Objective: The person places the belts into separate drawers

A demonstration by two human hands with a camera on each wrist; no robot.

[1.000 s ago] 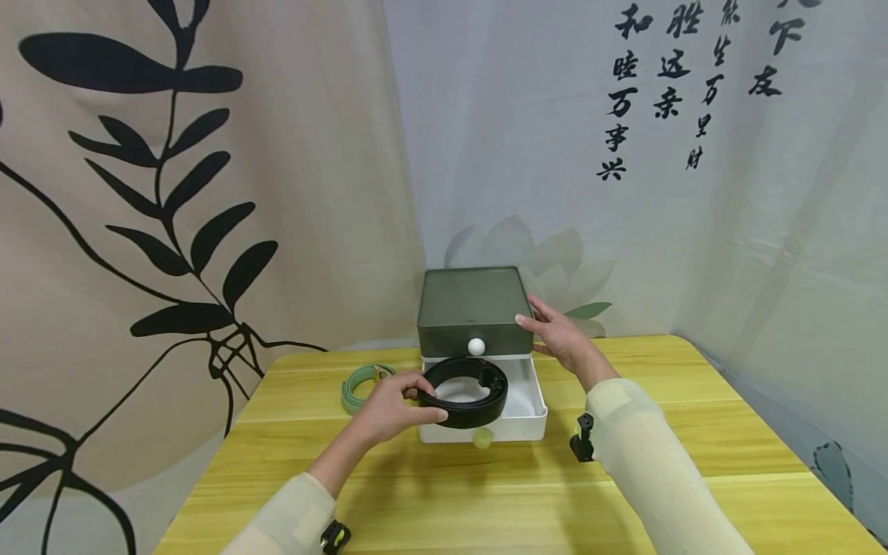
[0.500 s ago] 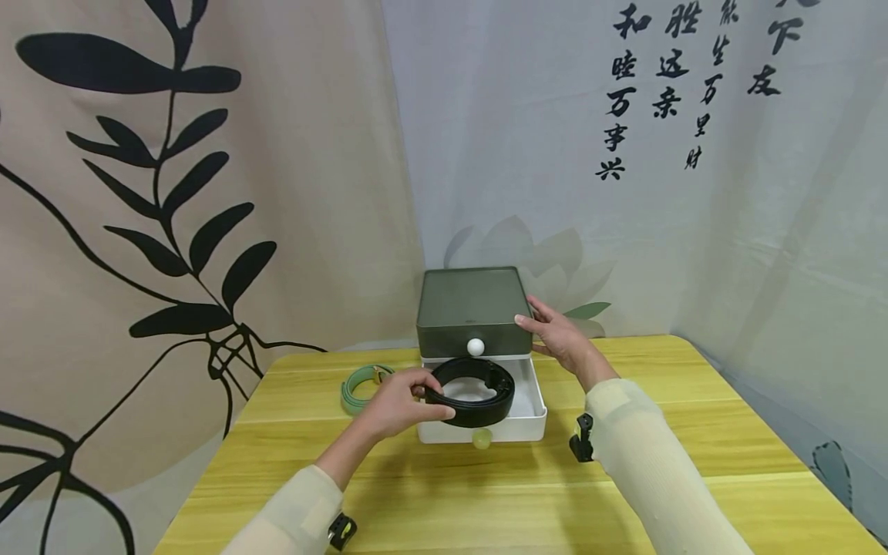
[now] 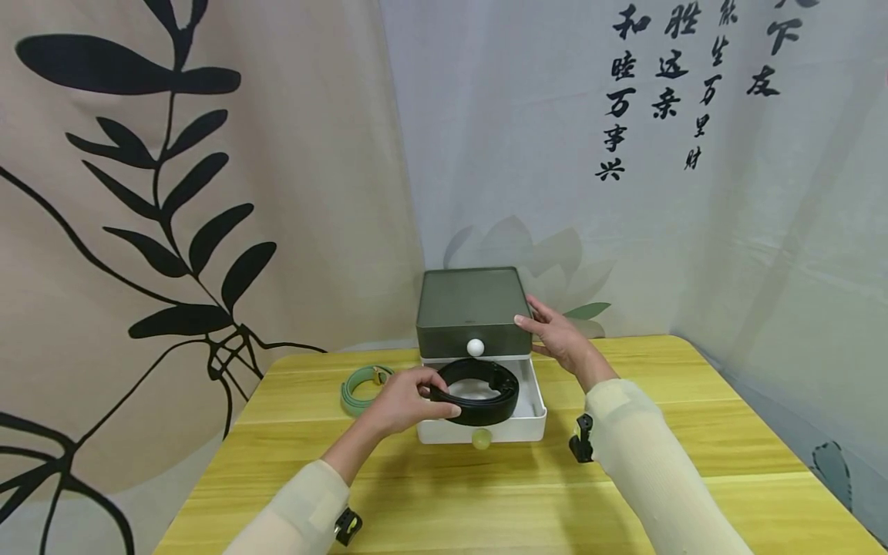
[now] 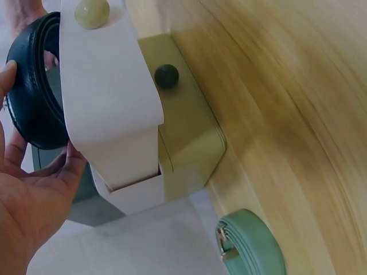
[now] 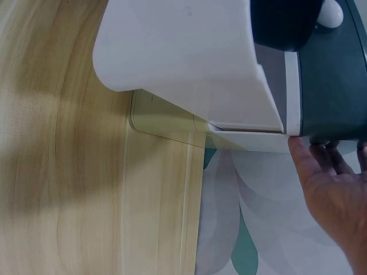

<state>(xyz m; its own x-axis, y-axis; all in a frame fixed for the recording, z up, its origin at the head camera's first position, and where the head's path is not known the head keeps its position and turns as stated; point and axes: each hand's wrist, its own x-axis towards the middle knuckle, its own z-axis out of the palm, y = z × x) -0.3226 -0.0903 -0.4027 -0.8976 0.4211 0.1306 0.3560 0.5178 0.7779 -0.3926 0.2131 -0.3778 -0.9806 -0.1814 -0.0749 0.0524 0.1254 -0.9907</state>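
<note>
My left hand pinches a coiled black belt by its left side, thumb in front and fingers behind. The coil is above or partly within a pulled-out white drawer; whether it touches the drawer floor, I cannot tell. Above that drawer sits a dark green drawer unit with a white knob. Against its right side rests my right hand, fingers extended and holding nothing. In the left wrist view, a yellowish bottom drawer with a dark knob shows under the white one.
A coiled green belt with a gold-coloured buckle lies on the wooden table, left of the drawers and close behind my left hand. A printed curtain hangs right behind the table.
My left hand has carried the black belt slightly to the right over the white drawer. The right hand has stayed on the side of the unit.
</note>
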